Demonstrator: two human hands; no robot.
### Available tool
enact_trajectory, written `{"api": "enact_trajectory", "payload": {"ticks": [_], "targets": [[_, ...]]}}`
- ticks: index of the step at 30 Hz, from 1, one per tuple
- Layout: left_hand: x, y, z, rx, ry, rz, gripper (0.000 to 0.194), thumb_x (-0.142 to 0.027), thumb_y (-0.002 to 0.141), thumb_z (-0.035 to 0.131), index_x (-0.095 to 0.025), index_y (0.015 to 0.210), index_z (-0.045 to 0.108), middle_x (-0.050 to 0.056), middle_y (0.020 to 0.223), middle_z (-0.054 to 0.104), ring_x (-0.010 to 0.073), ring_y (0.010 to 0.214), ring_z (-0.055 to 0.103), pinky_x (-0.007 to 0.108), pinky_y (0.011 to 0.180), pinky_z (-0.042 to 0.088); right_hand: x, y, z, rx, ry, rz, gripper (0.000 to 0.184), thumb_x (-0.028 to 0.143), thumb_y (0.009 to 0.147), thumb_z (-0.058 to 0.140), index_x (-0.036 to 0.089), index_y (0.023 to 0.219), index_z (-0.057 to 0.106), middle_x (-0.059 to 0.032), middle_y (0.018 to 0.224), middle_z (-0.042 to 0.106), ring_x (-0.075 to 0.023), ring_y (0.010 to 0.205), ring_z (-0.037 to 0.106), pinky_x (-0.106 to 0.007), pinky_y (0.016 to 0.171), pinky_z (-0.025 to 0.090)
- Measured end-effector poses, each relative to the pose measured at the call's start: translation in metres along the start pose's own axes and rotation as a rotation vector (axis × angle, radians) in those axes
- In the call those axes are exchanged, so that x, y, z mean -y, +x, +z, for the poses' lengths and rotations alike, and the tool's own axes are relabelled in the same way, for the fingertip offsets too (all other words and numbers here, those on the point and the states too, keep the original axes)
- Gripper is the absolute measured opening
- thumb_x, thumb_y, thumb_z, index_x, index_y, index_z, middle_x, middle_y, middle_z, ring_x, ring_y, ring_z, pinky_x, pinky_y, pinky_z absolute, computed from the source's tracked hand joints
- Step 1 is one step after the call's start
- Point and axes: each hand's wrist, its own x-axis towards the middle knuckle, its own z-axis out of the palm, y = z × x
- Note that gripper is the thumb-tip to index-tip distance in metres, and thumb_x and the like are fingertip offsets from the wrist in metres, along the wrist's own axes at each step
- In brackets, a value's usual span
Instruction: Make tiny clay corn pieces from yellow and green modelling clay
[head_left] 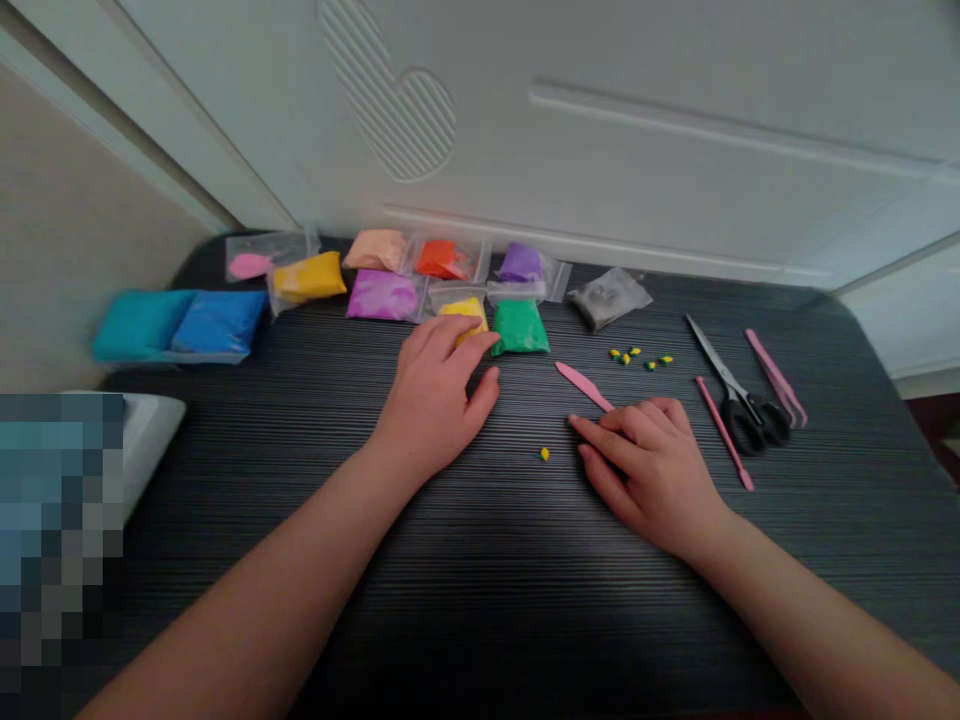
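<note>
My left hand (439, 395) rests with its fingers apart at the bag of yellow clay (461, 312), its fingertips reaching the edge of the bag of green clay (520, 327). Lower right of it lies a tiny yellow-and-green clay piece (544, 454), untouched. My right hand (649, 465) is low over the table, index finger and thumb stretched toward that piece, nothing seen between them. A pink plastic clay knife (583, 384) lies beside its fingers; the handle end is hidden by the hand, so whether they touch is unclear.
Several similar clay pieces (625, 358) lie beyond my right hand. Scissors (739, 395), a pink stick tool (724, 432) and pink tweezers (776, 375) are at right. Bagged clay, including purple (520, 263), grey (609, 298) and blue (219, 325), lines the back of the black table (480, 590).
</note>
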Motion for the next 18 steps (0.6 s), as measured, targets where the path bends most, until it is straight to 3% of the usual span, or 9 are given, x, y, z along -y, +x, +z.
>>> {"api": "enact_trajectory", "payload": {"ticks": [5,10,15,18], "targets": [[-0.0011,-0.0002,-0.0005,-0.007,-0.005,0.002,0.029,-0.024,0.079,0.046,-0.017,0.106,0.051,0.007,0.115,0.048,0.0223,0.112,0.039,0.039,0.097,0.030,0.0005,-0.0020,0.0010,0.007,-0.024,-0.061,0.029,0.028,0.082,0.046,0.024,0.110,0.056,-0.0030,0.087,0.058,-0.0168,0.079,0.048,-0.038,0.076,0.030],[-0.0012,-0.0002,0.0004,0.001,-0.009,-0.002,0.029,-0.024,0.078,0.047,-0.018,0.106,0.051,0.007,0.115,0.048,0.0226,0.112,0.039,0.039,0.096,0.030,0.0004,-0.0009,0.0020,-0.004,-0.060,-0.003,0.031,0.029,0.082,0.045,0.022,0.110,0.055,-0.0048,0.089,0.058,-0.0181,0.082,0.048,-0.038,0.075,0.030],[-0.0011,-0.0004,0.0010,-0.001,-0.007,-0.001,0.030,-0.024,0.078,0.046,-0.018,0.107,0.051,0.007,0.116,0.048,0.0221,0.112,0.038,0.038,0.097,0.030,0.0015,0.0001,0.0001,0.022,-0.044,-0.059,0.029,0.032,0.082,0.046,0.029,0.108,0.056,-0.0021,0.088,0.057,-0.0172,0.080,0.047,-0.038,0.076,0.030],[-0.0011,-0.0005,0.0011,0.003,0.000,-0.004,0.030,-0.025,0.079,0.046,-0.018,0.107,0.052,0.007,0.116,0.048,0.0226,0.112,0.038,0.039,0.096,0.030,0.0023,0.0012,0.0002,0.025,-0.057,-0.012,0.032,0.033,0.082,0.044,0.025,0.112,0.054,-0.0038,0.091,0.057,-0.0185,0.083,0.047,-0.039,0.077,0.030]]}}
